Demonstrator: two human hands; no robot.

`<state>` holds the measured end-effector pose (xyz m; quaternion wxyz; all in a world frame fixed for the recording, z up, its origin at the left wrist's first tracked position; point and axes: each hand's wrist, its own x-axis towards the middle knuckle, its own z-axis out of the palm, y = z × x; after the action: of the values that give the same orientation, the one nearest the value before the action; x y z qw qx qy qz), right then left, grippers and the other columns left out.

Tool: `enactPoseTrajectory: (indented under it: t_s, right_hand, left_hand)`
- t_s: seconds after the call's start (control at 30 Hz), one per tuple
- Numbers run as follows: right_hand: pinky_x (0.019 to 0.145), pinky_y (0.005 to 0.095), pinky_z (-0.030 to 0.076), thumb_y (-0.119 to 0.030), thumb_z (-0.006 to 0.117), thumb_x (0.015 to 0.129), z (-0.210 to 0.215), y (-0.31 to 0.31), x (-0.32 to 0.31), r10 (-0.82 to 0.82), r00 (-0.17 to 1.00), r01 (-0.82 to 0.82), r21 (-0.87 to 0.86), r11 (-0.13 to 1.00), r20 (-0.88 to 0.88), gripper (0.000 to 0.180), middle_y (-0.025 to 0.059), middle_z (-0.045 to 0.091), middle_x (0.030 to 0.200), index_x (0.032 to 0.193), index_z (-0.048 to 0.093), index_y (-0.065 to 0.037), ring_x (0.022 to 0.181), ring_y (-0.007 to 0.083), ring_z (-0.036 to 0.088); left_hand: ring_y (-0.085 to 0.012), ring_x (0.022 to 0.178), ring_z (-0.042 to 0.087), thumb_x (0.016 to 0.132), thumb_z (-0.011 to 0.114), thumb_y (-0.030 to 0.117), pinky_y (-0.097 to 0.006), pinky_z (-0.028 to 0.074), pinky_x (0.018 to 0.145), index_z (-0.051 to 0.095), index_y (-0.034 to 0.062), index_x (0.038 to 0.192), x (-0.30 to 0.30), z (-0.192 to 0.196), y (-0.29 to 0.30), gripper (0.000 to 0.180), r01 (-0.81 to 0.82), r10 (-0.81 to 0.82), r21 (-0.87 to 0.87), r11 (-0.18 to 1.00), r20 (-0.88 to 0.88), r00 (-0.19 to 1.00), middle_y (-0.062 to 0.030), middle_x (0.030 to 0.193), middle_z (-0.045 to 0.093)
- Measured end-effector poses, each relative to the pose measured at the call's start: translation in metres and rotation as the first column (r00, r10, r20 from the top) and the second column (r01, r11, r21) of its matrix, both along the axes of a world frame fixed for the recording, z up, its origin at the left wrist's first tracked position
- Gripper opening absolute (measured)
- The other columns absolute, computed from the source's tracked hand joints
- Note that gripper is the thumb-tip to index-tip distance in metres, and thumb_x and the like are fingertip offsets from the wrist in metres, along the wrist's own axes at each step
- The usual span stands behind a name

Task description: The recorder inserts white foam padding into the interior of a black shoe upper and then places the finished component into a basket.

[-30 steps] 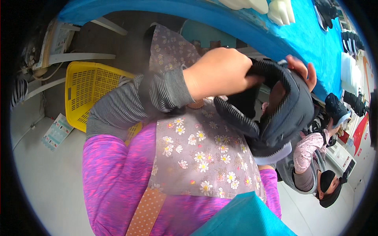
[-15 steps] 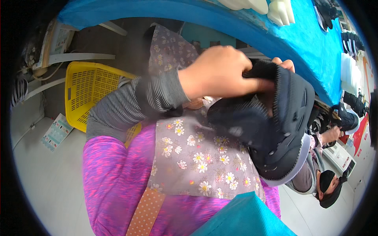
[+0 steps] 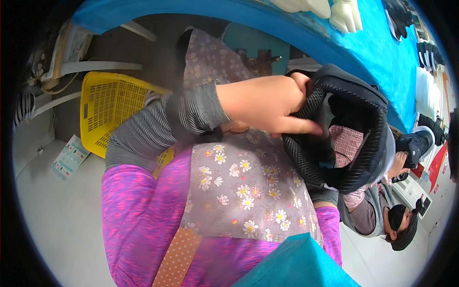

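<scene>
A black shoe (image 3: 368, 158) with a pale sole is turned with its wide opening toward me, over the right side of my lap. Ribbed dark lining shows around the rim, and a pink checked patch (image 3: 346, 143) shows inside. My left hand (image 3: 270, 103), in a striped cuff, is closed at the shoe's left edge, with one finger lying across the opening. Of my right arm, only a grey cuff (image 3: 325, 195) shows below the shoe; my right hand is hidden behind the shoe.
A blue-covered table (image 3: 373, 62) curves along the top, with white foot-shaped forms (image 3: 344, 16) on it. A yellow plastic basket (image 3: 98, 112) stands at the left. At the right, a co-worker (image 3: 368, 210) holds another black shoe (image 3: 416, 143).
The shoe has turned so its opening faces me, where its outer side and sole edge showed before. Fingertips seen over its top edge are now hidden. My left hand has shifted slightly down.
</scene>
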<state>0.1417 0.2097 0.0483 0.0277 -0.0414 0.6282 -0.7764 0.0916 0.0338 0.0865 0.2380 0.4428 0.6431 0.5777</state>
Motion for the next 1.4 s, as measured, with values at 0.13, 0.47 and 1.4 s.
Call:
enactPoseTrajectory:
  t_s: [0.13,0.47,1.4]
  right_hand:
    - [0.064,0.0276,0.047,-0.045,0.049,0.096,0.018,0.007,0.009,-0.058,0.998,0.062,0.200,0.978,-0.030,0.046,0.0127,0.061,0.077,0.094,0.057,0.000,0.071,0.0202,0.059]
    - [0.066,0.0254,0.048,-0.052,0.043,0.097,0.020,0.006,0.033,-0.004,0.977,-0.059,0.285,0.957,0.215,0.058,0.0137,0.063,0.074,0.094,0.059,0.004,0.073,0.0185,0.062]
    - [0.070,0.0318,0.052,-0.018,0.065,0.093,0.009,0.029,-0.024,-0.132,0.909,0.043,-0.227,0.973,-0.396,0.023,0.0189,0.063,0.090,0.108,0.058,-0.001,0.079,0.0238,0.064]
  left_hand:
    - [-0.0261,0.057,0.060,0.085,0.071,0.032,-0.036,0.047,0.058,0.067,0.0006,0.090,-0.011,-0.004,-0.007,0.031,-0.154,0.151,-0.088,0.984,-0.039,0.988,-0.0173,0.066,0.061]
    - [-0.0118,0.049,0.060,0.094,0.064,0.031,-0.025,0.049,0.048,0.069,-0.0016,0.093,-0.001,0.029,0.004,0.033,0.057,-0.046,-0.005,0.998,0.528,0.848,-0.0042,0.063,0.062]
    - [-0.0328,0.064,0.066,0.079,0.063,0.032,-0.040,0.053,0.061,0.070,0.0056,0.070,0.017,-0.032,0.026,0.028,-0.351,0.239,-0.230,0.908,-0.402,0.884,-0.0133,0.068,0.066]
